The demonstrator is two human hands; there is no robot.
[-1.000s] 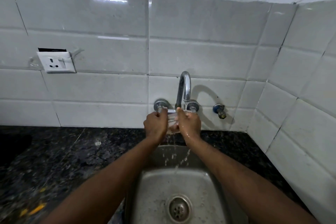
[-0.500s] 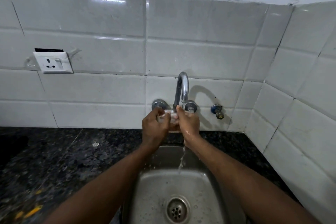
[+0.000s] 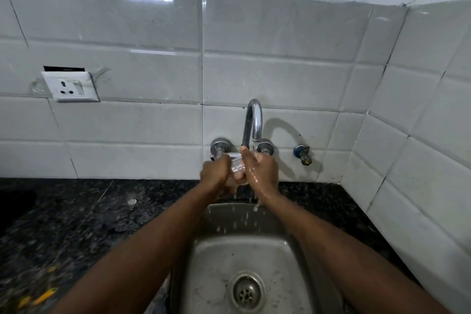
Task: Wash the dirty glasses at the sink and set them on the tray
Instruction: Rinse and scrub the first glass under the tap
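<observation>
Beneath the tap [image 3: 252, 122], your left hand [image 3: 215, 173] and right hand [image 3: 262, 173] hold a clear glass [image 3: 237, 167], each grip curled round it; washing is under way, tray placement pending.

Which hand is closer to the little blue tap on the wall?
Right. The right hand is just left of and slightly below the blue tap, not touching it. The left hand is farther left, on the other side of the glass.

Glass [image 3: 237, 167] mostly hidden; sink [image 3: 216, 262] cropped at bottom.
</observation>
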